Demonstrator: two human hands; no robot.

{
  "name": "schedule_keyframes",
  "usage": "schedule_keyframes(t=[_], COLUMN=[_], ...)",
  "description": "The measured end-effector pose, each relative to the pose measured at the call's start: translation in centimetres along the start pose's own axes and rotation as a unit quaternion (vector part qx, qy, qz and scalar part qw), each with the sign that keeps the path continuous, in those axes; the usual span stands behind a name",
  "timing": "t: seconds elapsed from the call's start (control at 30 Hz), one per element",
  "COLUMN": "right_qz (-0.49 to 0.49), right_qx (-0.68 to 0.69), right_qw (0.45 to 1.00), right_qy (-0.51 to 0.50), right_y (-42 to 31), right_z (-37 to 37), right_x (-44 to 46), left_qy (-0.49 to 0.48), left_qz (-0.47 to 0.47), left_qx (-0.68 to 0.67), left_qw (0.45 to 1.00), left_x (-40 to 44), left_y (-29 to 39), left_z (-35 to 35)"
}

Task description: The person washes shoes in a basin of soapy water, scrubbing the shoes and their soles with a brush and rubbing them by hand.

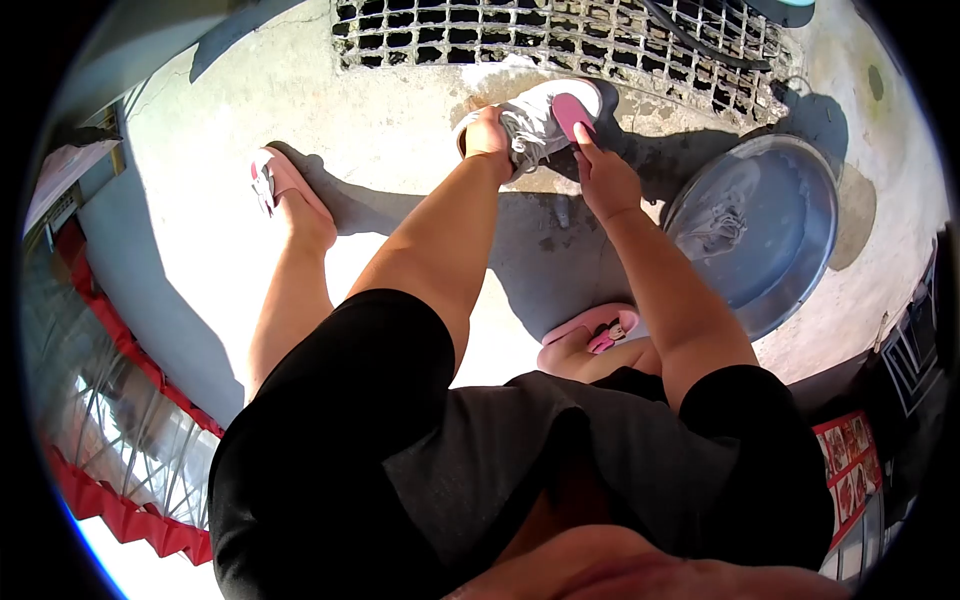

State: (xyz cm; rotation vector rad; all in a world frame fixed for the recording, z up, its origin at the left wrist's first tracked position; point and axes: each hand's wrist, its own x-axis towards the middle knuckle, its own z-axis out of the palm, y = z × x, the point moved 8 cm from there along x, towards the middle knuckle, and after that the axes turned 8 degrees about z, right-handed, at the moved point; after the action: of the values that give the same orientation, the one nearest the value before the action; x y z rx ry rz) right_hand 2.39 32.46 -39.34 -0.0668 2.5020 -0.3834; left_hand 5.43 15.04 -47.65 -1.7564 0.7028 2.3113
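My left hand (488, 135) is closed on the heel end of a white lace-up sneaker (530, 125), held above the concrete. Its laces hang loose near the ankle opening. My right hand (606, 182) grips a brush with a dark pink oval head (571, 112), the index finger stretched along its back. The head lies against the toe part of the sneaker, and its underside is hidden. Right of my right forearm stands a round metal basin (818, 250) of water, with another whitish shoe (718, 225) in it.
A metal drain grate (560, 35) runs across the far edge, with a dark hose (700, 45) over it. My feet, in pink slippers (295, 180), stand on the concrete floor (200, 170). Red-edged clear sheeting (130, 410) is at left.
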Motion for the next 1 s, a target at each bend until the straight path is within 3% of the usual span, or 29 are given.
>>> schedule_keyframes(t=[0.17,0.23,0.37,0.47,0.5,0.53,0.6,0.63,0.67,0.7,0.77,0.8,0.83,0.87,0.97,1.0], right_qz=[-0.009,-0.005,0.003,-0.015,-0.015,-0.016,0.022,0.033,0.029,0.059,0.116,0.156,0.124,0.125,0.13,0.13], right_qx=[0.051,0.028,0.033,0.059,0.062,0.063,0.118,0.2,0.283,0.375,0.492,0.424,0.444,0.49,0.553,0.532], right_qw=[0.996,0.998,0.998,0.993,0.994,0.995,0.992,0.979,0.954,0.917,0.857,0.892,0.887,0.857,0.822,0.837], right_qy=[0.076,0.048,0.05,0.098,0.084,0.069,0.029,0.033,0.098,0.122,0.103,0.012,-0.005,-0.096,-0.037,-0.017], right_y=[-2.9,-1.6,-1.1,-2.1,-2.4,-2.6,-2.7,-2.7,-1.7,-0.5,0.5,-0.6,-1.8,-3.5,-5.9,-6.4], right_z=[0.1,0.6,0.0,-1.6,-1.9,-2.0,-1.2,-1.8,-1.1,0.1,2.3,3.1,5.3,7.9,10.1,8.9], right_x=[4.0,1.7,-0.3,3.0,3.8,4.4,4.4,3.5,3.0,2.3,0.1,-1.9,-4.0,-6.1,-7.0,-5.0], left_qy=[-0.01,0.023,-0.006,-0.066,-0.181,-0.274,-0.177,-0.134,-0.088,-0.046,-0.025,-0.016,0.006,0.027,0.072,0.074], left_qz=[0.008,0.003,0.037,0.069,0.147,0.36,0.281,0.218,0.149,0.122,0.101,0.087,0.051,0.047,0.003,-0.004], left_qx=[-0.036,-0.033,-0.031,0.079,0.237,0.488,0.655,0.538,0.4,0.254,0.102,0.027,0.022,0.031,0.02,0.038], left_qw=[0.999,0.999,0.999,0.992,0.943,0.747,0.678,0.803,0.9,0.958,0.989,0.996,0.998,0.998,0.997,0.996], left_x=[-0.4,0.2,0.9,-2.9,-2.6,-7.6,-8.3,-6.7,-4.7,-4.1,-2.2,-1.1,-0.1,-0.3,-1.4,-1.8], left_y=[1.1,0.7,0.6,1.9,1.9,3.5,3.6,3.6,2.9,2.5,1.9,1.9,1.7,1.7,2.8,3.4], left_z=[1.1,0.5,0.0,1.6,1.8,4.9,3.6,1.7,0.1,-0.4,-1.1,-1.2,-1.3,-0.9,-0.3,-0.4])
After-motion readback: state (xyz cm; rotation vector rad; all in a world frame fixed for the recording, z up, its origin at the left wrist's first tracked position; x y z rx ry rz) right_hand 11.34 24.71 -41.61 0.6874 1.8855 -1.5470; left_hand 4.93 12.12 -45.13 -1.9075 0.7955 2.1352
